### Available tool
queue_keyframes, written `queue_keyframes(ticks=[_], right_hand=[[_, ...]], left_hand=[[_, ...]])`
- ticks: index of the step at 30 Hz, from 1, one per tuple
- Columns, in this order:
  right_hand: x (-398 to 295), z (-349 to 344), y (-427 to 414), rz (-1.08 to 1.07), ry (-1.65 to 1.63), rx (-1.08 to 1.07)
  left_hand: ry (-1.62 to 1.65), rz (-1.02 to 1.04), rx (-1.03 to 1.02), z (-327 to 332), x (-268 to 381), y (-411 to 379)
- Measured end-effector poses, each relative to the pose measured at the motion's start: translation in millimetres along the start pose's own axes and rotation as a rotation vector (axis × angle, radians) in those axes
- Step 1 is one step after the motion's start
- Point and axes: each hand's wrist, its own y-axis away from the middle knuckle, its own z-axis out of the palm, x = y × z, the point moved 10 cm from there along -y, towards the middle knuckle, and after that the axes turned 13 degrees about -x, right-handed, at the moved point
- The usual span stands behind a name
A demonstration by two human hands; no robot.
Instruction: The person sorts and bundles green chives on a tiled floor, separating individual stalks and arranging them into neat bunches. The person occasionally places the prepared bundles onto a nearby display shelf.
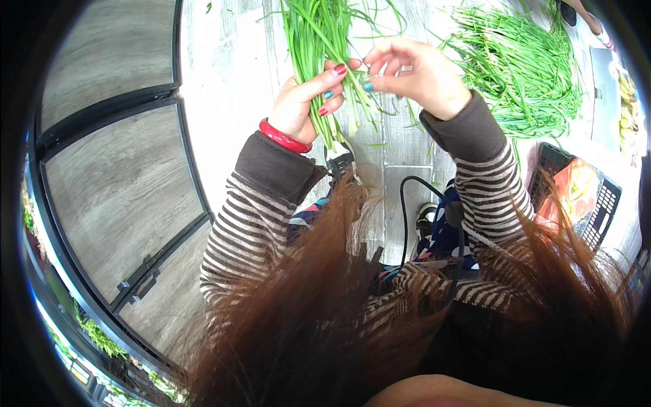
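Note:
My left hand, with a red bangle at its wrist, grips a bunch of garlic chives near the pale stem ends. The thumb lies across the stems, and the green leaves run away towards the top of the view. Close by on the right, my right hand hovers beside the stems with bent fingers. Its thumb and index fingertips look apart, slightly blurred, and nothing shows clearly between them. A few thin loose leaves dangle below the bunch.
A large heap of garlic chives lies on the wood-look floor at right. Below it sits a black plastic crate with an orange plastic bag. Cabinet panels line the left. A black cable loops near my feet. Another person's arm or leg shows top right.

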Motion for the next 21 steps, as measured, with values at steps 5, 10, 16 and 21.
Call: queue_keyframes(ticks=[5, 10, 16, 21], right_hand=[[-39.5, 0.0, 5.1, -0.261, 0.268, 0.067], [-37.1, 3.4, 3.7, -0.228, 0.290, 0.034], [-36.9, 7.4, 8.2, -0.220, 0.291, -0.040], [-46.4, -8.5, 18.2, -0.231, 0.011, -0.187]], left_hand=[[0.011, -0.005, 0.015, -2.5, -3.4, 2.8], [-0.046, -0.011, 0.039, -1.3, 0.1, 4.2], [-0.039, -0.018, 0.070, 4.3, -0.1, -1.2], [0.015, 0.033, 0.059, -1.1, 7.7, 2.0]])
